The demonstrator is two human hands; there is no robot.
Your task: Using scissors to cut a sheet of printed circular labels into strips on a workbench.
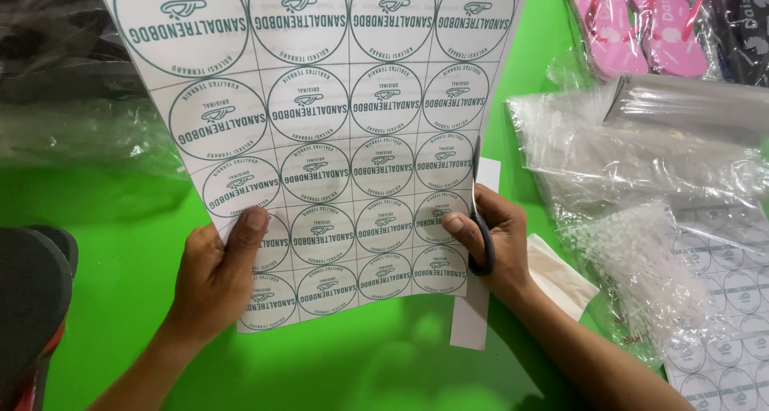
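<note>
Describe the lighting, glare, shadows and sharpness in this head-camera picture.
Head view: bright, even light; the sheet of round labels is sharp, its grid lines bowing slightly near the top; glare streaks the clear plastic at right; soft shadows fall on the green table under the sheet and both hands, left and right; the dark sole at the left edge is blurred.

sheet [336, 139] centre | wrap [633, 163] right | sandals [641, 22] probably behind wrap

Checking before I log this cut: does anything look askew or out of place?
Nothing damaged. The scissors in the right hand run along the label sheet edge, and a cut white strip hangs below, partly detached. The left hand steadies the sheet.
</note>
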